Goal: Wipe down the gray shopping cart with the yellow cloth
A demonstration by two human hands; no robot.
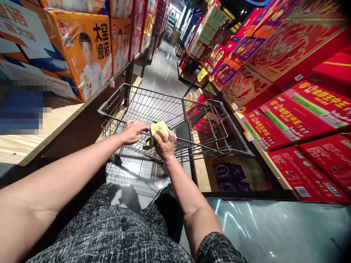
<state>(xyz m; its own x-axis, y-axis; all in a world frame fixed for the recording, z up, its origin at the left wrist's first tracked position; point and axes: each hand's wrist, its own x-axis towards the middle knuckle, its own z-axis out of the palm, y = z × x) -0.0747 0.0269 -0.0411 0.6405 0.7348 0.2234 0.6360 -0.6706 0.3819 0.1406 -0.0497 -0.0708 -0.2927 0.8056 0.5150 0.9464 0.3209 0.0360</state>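
A dark wire shopping cart (153, 98) stands in front of me in the aisle. My right hand (165, 145) is closed over a crumpled yellow cloth (159, 128), pressing it against the cart's near handle bar (192, 143). A pale bracelet circles that wrist. Just left of the cloth, my left hand (134, 132) grips the same bar, its fingers pointing toward the cloth. Part of the bar is hidden under both hands. A black fitting (148, 143) on the bar shows between the hands.
Orange cartons (82, 54) are stacked on a wooden shelf at left. Red gift boxes (287, 120) fill the shelf at right, close to the cart. Dark purple packs (230, 175) lie below them. A shiny floor (167, 58) runs between the shelves.
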